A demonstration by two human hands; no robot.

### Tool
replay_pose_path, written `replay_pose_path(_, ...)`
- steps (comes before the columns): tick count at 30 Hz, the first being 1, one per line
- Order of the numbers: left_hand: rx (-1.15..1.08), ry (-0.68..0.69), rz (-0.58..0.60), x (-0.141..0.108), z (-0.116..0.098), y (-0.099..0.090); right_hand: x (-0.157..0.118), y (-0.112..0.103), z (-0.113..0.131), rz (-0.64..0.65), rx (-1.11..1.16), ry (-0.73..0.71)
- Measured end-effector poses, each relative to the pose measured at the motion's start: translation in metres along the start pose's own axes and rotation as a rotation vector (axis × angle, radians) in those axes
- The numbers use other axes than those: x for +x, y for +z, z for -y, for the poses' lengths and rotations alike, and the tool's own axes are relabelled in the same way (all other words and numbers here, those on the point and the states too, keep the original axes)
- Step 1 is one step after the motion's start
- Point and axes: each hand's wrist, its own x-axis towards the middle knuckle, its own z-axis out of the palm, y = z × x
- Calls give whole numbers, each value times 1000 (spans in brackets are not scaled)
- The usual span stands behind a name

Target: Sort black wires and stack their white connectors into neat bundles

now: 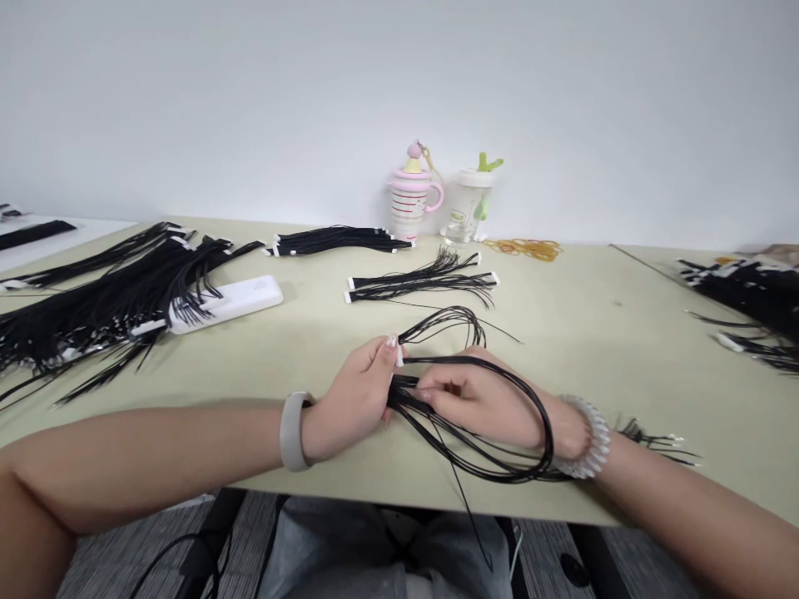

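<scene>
A bundle of thin black wires (pixel 499 474) with a white connector (pixel 400 356) on it is between my two hands, near the table's front edge. My left hand (pixel 359 387) is closed round the connector end, thumb on top. Fingers curled, my right hand (pixel 480 399) pinches wires just right of the connector. Some wires loop over and under my right wrist, and their loose ends (pixel 662 441) spread out beyond it. One single wire hangs down over the table edge. Part of the bundle is hidden behind my left fingers.
Two short wire bundles (pixel 424 287) lie ahead, with a longer bundle (pixel 340 240) behind them. A large wire pile (pixel 106 291) and a white case (pixel 250 299) are left; another pile (pixel 749 291) is right. A pink mug (pixel 409 204), a clear cup (pixel 468 208) and rubber bands (pixel 528 249) stand or lie by the wall.
</scene>
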Motion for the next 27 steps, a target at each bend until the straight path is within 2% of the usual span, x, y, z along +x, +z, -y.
replay_pose_path(3, -27, -45, 31, 1, -1, -1, -2, -16, -5, -67, -145, -75)
replay_pose_path(6, -69, -70, 34, 3, 2, -1, -4, -35, -16, -212, -117, 17)
replay_pose_path(9, -98, -74, 27, 4, 6, -1, -6, -53, -28, -648, 69, 174)
replay_pose_path(11, -94, -72, 25, 3, 8, -1, -7, -63, -34, -942, 319, 139)
replay_pose_path(13, -96, -70, 31, 2, 8, -2, -9, -73, -38, -1115, 586, 67)
replay_pose_path(14, -101, -71, 36, 2, 8, -2, -10, -77, -40, -1151, 686, 64)
replay_pose_path(17, -100, -58, 28, 1, 5, -2, -12, -81, -39, -1116, 795, 127)
replay_pose_path(20, -65, -14, 13, 2, 1, -2, -11, -68, -28, -880, 735, 121)
replay_pose_path(23, -61, 14, 10, 3, 0, -1, -7, -42, -12, -580, 420, 143)
replay_pose_path(25, -91, 16, 20, 4, 0, -1, -4, -27, -5, -473, 173, 97)
replay_pose_path(27, -121, -11, 34, 3, -1, -1, -3, -16, -2, -434, -14, 34)
